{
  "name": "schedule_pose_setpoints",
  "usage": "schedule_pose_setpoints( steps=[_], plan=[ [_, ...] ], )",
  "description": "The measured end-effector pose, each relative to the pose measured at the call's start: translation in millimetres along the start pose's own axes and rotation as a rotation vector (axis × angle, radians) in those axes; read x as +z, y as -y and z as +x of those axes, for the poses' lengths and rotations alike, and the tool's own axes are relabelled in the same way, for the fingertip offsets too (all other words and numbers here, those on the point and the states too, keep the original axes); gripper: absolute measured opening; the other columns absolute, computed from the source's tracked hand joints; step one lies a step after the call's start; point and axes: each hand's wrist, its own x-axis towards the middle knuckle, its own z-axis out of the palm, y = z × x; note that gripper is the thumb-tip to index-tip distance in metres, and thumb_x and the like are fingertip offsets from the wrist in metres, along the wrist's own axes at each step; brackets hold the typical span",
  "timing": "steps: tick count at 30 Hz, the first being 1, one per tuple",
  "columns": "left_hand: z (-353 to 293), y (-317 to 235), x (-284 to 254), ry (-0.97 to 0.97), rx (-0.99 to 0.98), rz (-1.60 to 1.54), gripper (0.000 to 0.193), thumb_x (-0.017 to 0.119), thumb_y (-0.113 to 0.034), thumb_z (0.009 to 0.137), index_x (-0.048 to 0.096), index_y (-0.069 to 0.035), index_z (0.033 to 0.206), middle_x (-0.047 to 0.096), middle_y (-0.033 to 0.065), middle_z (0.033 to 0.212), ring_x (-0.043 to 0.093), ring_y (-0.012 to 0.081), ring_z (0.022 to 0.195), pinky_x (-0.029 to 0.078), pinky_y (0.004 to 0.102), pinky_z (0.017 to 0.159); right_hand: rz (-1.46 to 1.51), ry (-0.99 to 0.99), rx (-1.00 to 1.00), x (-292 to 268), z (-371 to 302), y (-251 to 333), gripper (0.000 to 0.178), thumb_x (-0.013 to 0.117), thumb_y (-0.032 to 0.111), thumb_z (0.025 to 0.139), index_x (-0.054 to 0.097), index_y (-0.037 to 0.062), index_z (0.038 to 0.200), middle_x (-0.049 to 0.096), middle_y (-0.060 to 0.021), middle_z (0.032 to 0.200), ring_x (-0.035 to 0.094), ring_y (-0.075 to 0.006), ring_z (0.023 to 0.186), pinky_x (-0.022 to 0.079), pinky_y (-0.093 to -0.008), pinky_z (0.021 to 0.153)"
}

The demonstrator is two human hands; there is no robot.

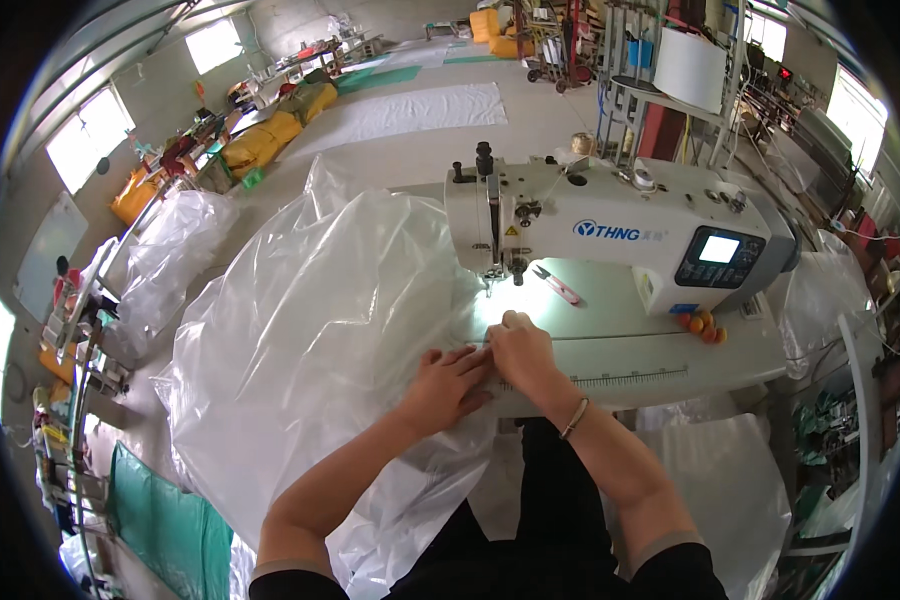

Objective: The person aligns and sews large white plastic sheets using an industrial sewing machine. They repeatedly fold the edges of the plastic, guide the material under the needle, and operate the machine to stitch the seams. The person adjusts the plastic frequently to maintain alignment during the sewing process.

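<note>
A white sewing machine (590, 215) stands in front of me, its needle area (489, 284) lit by a bright lamp. A large sheet of clear plastic (310, 300) billows over the left of the machine bed and hangs down toward my lap. My left hand (445, 385) lies on the plastic with its fingers stretched out, their tips close to my other hand. Just in front of the needle, my right hand (522, 352) is closed, its curled fingers pinching the sheet's edge; the fingertips are partly hidden. Red-handled thread snips (558, 286) lie on the bed right of the needle.
Several small orange round things (703, 326) sit at the bed's right, beyond a printed ruler (630, 377). A metal rack with a white cone (690, 68) rises behind the machine. More plastic (175, 250) and a green sheet (170, 525) are at left.
</note>
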Motion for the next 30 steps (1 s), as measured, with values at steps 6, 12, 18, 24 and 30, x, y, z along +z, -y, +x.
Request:
schedule_pose_setpoints(
  steps=[6, 12, 18, 24, 30],
  plan=[
    [15, 22, -4, 0.044, 0.042, 0.084, 0.052, 0.058, -0.032, 0.086, 0.048, -0.014, 0.134, 0.046, 0.0048, 0.143, 0.041, 0.024, 0.131, 0.031, 0.0473, 0.098, -0.072, -0.064, -0.023, -1, 5, 0, 0.015, 0.062, 0.012, 0.077, 0.062, 0.0085, 0.091, 0.057, -0.008, 0.088, 0.057, -0.0254, 0.09, 0.049, -0.0381, 0.071],
    [30, 30, -5, 0.05, 0.025, 0.123, 0.055, 0.055, -0.027, 0.084, 0.046, -0.013, 0.136, 0.044, 0.0056, 0.144, 0.039, 0.0252, 0.132, 0.029, 0.0464, 0.1, -0.041, -0.076, 0.026, 5, 13, -6, 0.02, 0.059, 0.014, 0.08, 0.064, 0.0096, 0.099, 0.058, -0.0063, 0.089, 0.057, -0.0248, 0.091, 0.049, -0.0383, 0.072],
    [36, 33, 0, 0.038, 0.004, 0.113, 0.052, 0.053, -0.027, 0.086, 0.047, -0.013, 0.135, 0.046, 0.005, 0.143, 0.039, 0.0255, 0.133, 0.028, 0.0461, 0.1, -0.047, -0.072, 0.056, 8, 16, -9, 0.019, 0.057, 0.016, 0.082, 0.064, 0.0097, 0.099, 0.06, -0.0066, 0.089, 0.058, -0.0251, 0.09, 0.05, -0.0387, 0.073],
    [40, 35, -3, 0.05, 0.011, 0.107, 0.047, 0.053, -0.027, 0.086, 0.05, -0.012, 0.13, 0.048, 0.0049, 0.14, 0.042, 0.0248, 0.129, 0.035, 0.0472, 0.095, -0.037, -0.031, 0.098, 12, 22, -9, 0.013, 0.057, 0.017, 0.083, 0.064, 0.0101, 0.092, 0.061, -0.0074, 0.088, 0.059, -0.0265, 0.09, 0.051, -0.0408, 0.073],
    [91, 37, -99, 0.294, -0.184, 0.1, 0.022, 0.055, -0.019, 0.085, 0.066, -0.006, 0.099, 0.066, 0.0135, 0.101, 0.061, 0.0343, 0.096, 0.048, 0.0486, 0.078, 0.116, -0.049, 0.289, -2, 33, -6, 0.013, 0.06, 0.018, 0.08, 0.066, 0.0064, 0.076, 0.066, -0.0127, 0.077, 0.065, -0.0295, 0.078, 0.052, -0.04, 0.069]
  ],
)
